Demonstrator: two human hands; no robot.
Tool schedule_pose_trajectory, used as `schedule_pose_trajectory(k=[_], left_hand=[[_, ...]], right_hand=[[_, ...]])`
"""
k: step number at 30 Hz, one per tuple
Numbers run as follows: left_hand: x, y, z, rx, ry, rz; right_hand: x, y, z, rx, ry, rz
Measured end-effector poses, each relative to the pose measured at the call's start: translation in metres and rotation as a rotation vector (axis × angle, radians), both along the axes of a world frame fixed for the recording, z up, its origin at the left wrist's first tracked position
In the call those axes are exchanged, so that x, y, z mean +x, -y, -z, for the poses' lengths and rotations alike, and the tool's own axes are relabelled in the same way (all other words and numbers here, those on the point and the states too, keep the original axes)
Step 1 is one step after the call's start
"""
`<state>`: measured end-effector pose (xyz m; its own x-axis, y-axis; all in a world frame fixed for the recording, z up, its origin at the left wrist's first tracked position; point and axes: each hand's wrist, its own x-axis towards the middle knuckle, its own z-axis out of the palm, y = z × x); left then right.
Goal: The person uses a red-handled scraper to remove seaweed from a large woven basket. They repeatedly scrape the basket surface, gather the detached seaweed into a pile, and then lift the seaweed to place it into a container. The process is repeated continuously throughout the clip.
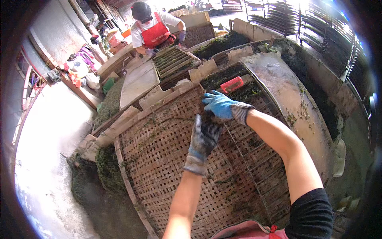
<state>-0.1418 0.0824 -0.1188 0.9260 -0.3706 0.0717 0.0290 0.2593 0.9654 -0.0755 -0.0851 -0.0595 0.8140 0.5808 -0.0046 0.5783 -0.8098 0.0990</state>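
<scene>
My left hand (204, 136), in a dark grey work glove, is over the far part of a large woven bamboo tray (179, 149). Just beyond it, my right hand (219, 104), in a blue-coated glove with a grey cuff, reaches across from the right. The hands almost meet; whether anything is between their fingers is not visible. A metal wire frame (243, 155) lies over the tray's right side. Past the right hand, a red plastic container (232, 84) rests by dark green leafy material (250, 91). Green scraps are scattered on the weave.
Across the work area stands a co-worker in a red apron (155, 31), gloved hands at a slatted rack (173, 61). A pale board (286, 86) slopes along the right. Heaps of green material (110, 168) lie at the left. Tall racks (268, 18) stand at the back right.
</scene>
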Motion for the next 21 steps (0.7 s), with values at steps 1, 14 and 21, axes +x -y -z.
schedule_pose_trajectory(k=[1,14,21], left_hand=[[0.012,0.019,-0.003,-0.074,0.07,-0.07],[0.062,0.069,-0.019,0.684,0.741,-0.314],[0.075,0.048,0.002,1.12,0.627,-0.348]], right_hand=[[0.0,0.019,0.016,0.324,0.09,-0.034],[-0.01,0.135,-0.028,1.39,0.419,0.019],[0.001,0.105,-0.055,0.516,0.145,-0.017]])
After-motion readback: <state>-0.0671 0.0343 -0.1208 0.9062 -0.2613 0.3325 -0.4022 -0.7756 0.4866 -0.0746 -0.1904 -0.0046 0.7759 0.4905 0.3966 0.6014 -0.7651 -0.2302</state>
